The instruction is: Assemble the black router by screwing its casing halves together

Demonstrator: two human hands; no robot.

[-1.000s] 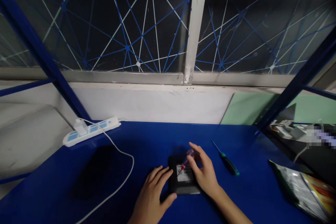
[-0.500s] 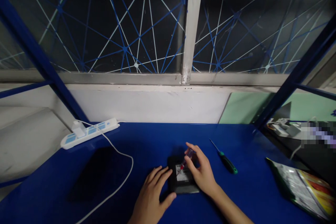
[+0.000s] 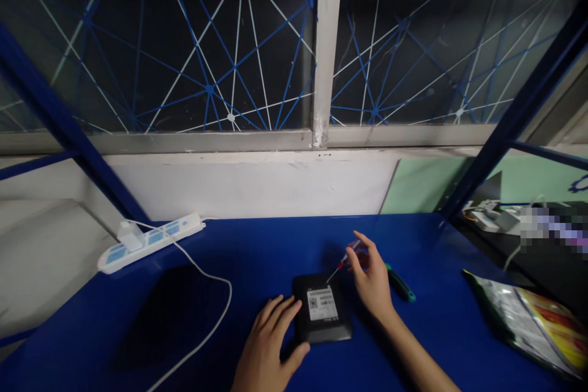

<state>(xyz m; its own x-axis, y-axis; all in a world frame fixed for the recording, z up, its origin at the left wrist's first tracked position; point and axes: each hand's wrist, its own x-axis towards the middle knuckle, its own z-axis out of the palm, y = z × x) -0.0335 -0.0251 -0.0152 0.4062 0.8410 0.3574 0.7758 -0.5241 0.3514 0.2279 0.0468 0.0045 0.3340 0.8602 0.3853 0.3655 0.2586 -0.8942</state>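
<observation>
A flat black device point(image 3: 321, 332) with a white printed label lies on the blue table, label side up. My left hand point(image 3: 272, 340) rests at its left edge, fingers spread, fingertips touching the case. My right hand point(image 3: 371, 275) grips a small screwdriver point(image 3: 342, 264) with a clear and red handle, held at a slant. Its thin tip points down at the device's upper edge, above the label; whether it touches is too small to tell. A second screwdriver with a green and black handle point(image 3: 401, 285) lies just right of my right hand, which hides its shaft.
A white power strip point(image 3: 151, 244) with a plugged-in adapter lies at the back left, its white cable point(image 3: 225, 306) curving across the table. A silvery printed pouch point(image 3: 528, 321) lies at the right. Blue frame posts point(image 3: 487, 165) rise at both sides, before a window.
My right hand has moved right and slightly up with the screwdriver, its tip shifting from the label to the device's upper edge. The label is now uncovered. The view has shifted slightly.
</observation>
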